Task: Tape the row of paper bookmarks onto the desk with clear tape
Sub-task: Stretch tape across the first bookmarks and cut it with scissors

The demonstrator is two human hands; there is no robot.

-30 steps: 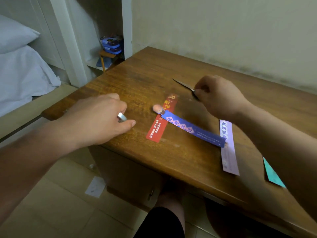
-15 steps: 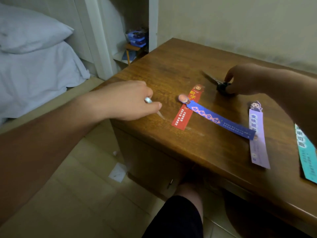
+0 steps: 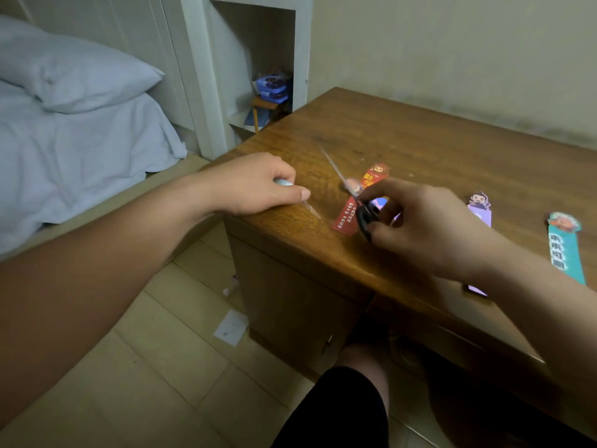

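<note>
My left hand (image 3: 255, 185) rests on the desk's left corner, gripping a small roll of clear tape (image 3: 283, 182); a strip of tape (image 3: 311, 210) runs from under my thumb along the wood. My right hand (image 3: 420, 221) holds black-handled scissors (image 3: 365, 215), blades pointing back-left over the red bookmark (image 3: 358, 202). The blue bookmark (image 3: 379, 202) is mostly hidden under that hand. Right of my hand, the top of a lilac bookmark (image 3: 479, 206) shows. A teal bookmark (image 3: 565, 247) lies at the far right.
The wooden desk (image 3: 436, 150) stands against a beige wall. Left of it are a bed with a pillow (image 3: 80, 72) and a white shelf unit (image 3: 271, 88) holding blue boxes. My knee (image 3: 339, 399) is below the desk front, over a tiled floor.
My right hand lifted the scissors from the desk's back and brought them forward-left over the red and blue bookmarks. The left hand stayed on the tape roll; the view shifted left.
</note>
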